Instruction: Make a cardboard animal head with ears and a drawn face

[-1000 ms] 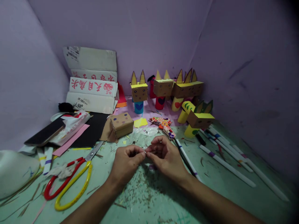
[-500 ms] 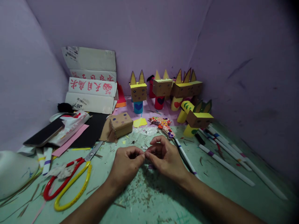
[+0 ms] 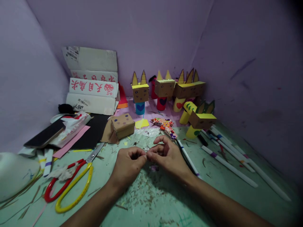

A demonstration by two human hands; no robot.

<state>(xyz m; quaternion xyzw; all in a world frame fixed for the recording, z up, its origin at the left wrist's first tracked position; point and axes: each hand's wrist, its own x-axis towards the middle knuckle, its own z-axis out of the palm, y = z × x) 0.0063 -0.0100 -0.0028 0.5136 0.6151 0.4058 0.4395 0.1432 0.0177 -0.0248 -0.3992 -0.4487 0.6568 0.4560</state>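
Note:
My left hand [image 3: 129,165] and my right hand [image 3: 168,159] meet at their fingertips above the green tabletop [image 3: 189,205]. Each pinches thumb against index finger; whatever lies between them is too small or hidden to name. The other fingers of my right hand curl loosely. Just below the fingertips is a small, blurred purplish thing [image 3: 154,168], and I cannot tell whether it hangs or lies on the table. Brown crumbs [image 3: 142,192] are scattered beneath. Beyond my hands sit a small cardboard box [image 3: 123,126] with drawn dots and a flower-patterned glue gun [image 3: 167,127].
Scissors [image 3: 91,164] with red and yellow handles lie at left, near black paper [image 3: 93,134]. Several cardboard animal figures [image 3: 140,94] stand at the back. White marker pens [image 3: 229,167] lie at right. Folded white cardboard [image 3: 94,97] leans on the wall.
Both hands stay pinched together in nearly the same place. The right hand's upper fingers have lifted slightly, and the purplish thing below shows more.

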